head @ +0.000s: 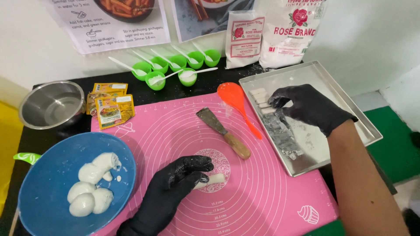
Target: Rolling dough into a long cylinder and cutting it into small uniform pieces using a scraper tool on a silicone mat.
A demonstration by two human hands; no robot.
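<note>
My left hand (175,188), in a black glove, rests on the pink baking mat (271,183) with its fingers laid over a short white dough stick (214,179). My right hand (306,107), also gloved, reaches into the metal tray (345,144) and pinches a small white dough piece (267,110) at the near end of a row of similar pieces (259,96). A scraper with a wooden handle (223,131) and an orange plastic spoon (236,102) lie on the mat between the hands.
A blue bowl (48,175) with white dough lumps (92,183) sits at the left. Behind it are a steel bowl (50,105), yellow sachets (109,105), several green cups with white spoons (175,65) and two white flour bags (271,35) against the wall.
</note>
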